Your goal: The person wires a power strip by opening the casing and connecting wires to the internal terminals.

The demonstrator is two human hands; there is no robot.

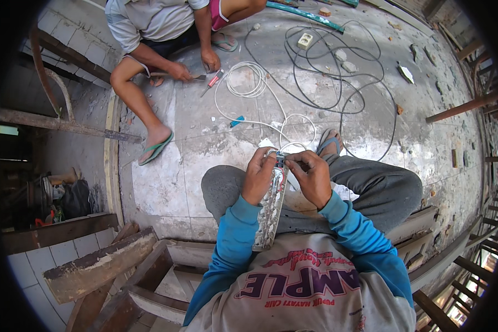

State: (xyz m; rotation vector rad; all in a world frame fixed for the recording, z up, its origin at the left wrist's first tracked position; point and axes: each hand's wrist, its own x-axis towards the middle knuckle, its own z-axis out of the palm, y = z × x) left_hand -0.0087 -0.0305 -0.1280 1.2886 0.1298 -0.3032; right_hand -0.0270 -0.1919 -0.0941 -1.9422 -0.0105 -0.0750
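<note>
Between my knees I hold a long, narrow power strip [266, 221], its inside laid bare and whitish, with a bit of red wire along one edge. My left hand [258, 178] is wrapped round its far part, thumb on top. At the far end sits a small dark blue-black part [280, 160]. There my right hand [312, 177] is closed in a pinch; what lies between the fingertips is too small to make out. A white cable [247, 79] runs from that end to a loose coil on the floor.
A co-worker squats at far left, one hand [179, 71] on a flat-bladed tool, near a red-handled screwdriver [212, 81]. A blue object [237, 121], black cable loops [337, 80] and a white socket [305, 40] lie on the floor. Wooden beams [102, 264] stand at near left.
</note>
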